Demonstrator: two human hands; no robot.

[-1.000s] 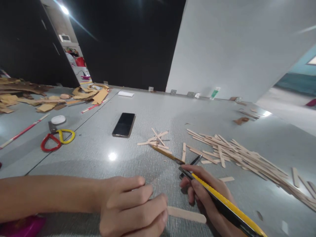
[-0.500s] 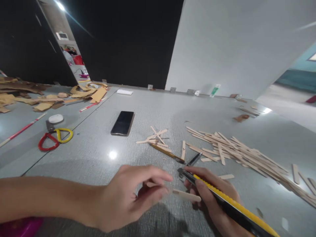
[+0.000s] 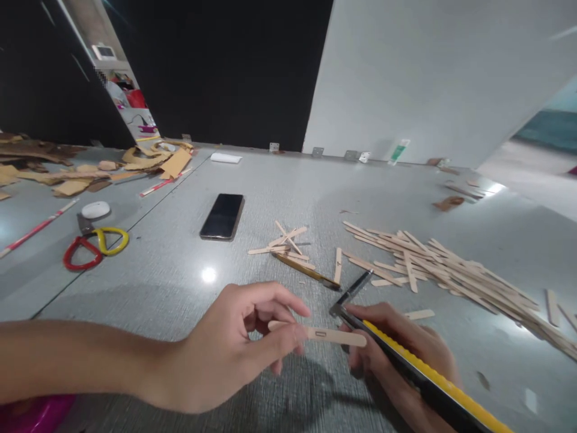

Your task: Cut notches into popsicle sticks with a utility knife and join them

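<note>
Between the thumb and fingers of my left hand (image 3: 243, 349) is a wooden popsicle stick (image 3: 336, 337), marked with a small drawn rectangle. Its far end points right, close to the fingers of my right hand (image 3: 396, 355); whether they touch it I cannot tell. My right hand grips a yellow and black utility knife (image 3: 419, 367), its tip pointing up and left above the stick. Just past the knife tip lies a dark pen-like tool (image 3: 355, 287) on the table. Beyond it rest a thin brownish-gold tool (image 3: 306, 269) and a small heap of sticks (image 3: 288, 242).
A long pile of popsicle sticks (image 3: 455, 273) spreads over the right of the table. A phone (image 3: 222, 216) lies left of centre. Scissors (image 3: 94, 243), a white mouse-like case (image 3: 95, 209) and brown scraps (image 3: 76, 177) are at left. A black panel (image 3: 216, 72) stands behind.
My left hand has shifted slightly up and its fingers have spread a little, so the stick's drawn rectangle now shows clearly. The view has tilted slightly. The knife stays in my right hand.
</note>
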